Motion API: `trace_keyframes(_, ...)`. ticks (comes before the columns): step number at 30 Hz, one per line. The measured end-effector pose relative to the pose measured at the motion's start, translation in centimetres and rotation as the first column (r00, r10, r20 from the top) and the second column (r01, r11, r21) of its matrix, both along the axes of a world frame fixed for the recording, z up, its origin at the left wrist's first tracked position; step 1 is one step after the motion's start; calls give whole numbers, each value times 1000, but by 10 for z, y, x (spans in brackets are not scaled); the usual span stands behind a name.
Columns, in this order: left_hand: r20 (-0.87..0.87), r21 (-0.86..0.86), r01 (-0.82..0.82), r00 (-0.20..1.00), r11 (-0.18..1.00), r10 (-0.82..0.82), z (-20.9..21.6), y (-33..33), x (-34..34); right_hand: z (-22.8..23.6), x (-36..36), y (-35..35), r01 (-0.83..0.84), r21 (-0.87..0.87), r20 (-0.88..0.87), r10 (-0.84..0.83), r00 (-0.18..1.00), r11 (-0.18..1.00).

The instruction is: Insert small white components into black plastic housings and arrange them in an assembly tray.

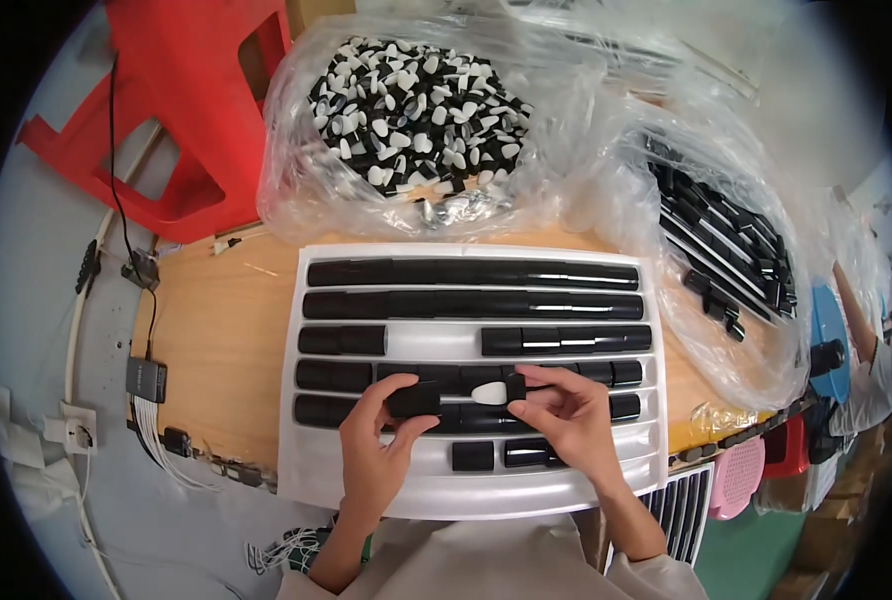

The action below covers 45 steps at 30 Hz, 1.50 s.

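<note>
Between the thumb and fingers of my left hand is a short black cylindrical cap. My right hand pinches a small piece with a white rounded tip and a black base, its white end turned toward the cap. The two pieces are apart, with a small gap between them. Both hands are over a white tray holding rows of black cylinders. In the third row there is a bare stretch; the nearest row has a single black cylinder and a longer black run beside it.
Behind the tray, a clear plastic bag holds a heap of black-and-white pieces. Another bag at right holds black tubes. A red stool stands at the far left, and another person's arm shows at far right.
</note>
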<state>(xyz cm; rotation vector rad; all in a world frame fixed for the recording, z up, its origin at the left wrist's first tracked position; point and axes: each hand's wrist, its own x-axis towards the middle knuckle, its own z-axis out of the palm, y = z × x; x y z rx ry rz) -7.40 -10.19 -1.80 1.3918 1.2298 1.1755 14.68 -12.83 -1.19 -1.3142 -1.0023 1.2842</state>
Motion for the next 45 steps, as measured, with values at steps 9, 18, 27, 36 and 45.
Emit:
trace_keyframes(9,17,2,128,992,992,-128,-1,-11,25,-1,-19,-7,-80,-1,-133,80,988,997)
trace_keyframes(18,52,-21,101,994,995,-100,-10,-14,34,-14,-22,-10,-32,55,-159,40,986,998)
trace_keyframes(27,107,-116,141,986,983,-129,-9,-14,35,-13,-6,6,-112,94,-61,118,991,989)
trace_keyframes(36,-77,203,193,981,960,-180,3,-23,56,11,-31,22,-241,-127,-520,142,842,962)
trace_keyframes(45,-78,206,216,976,954,-204,-2,-16,57,-3,-23,28,-292,0,-487,255,835,956)
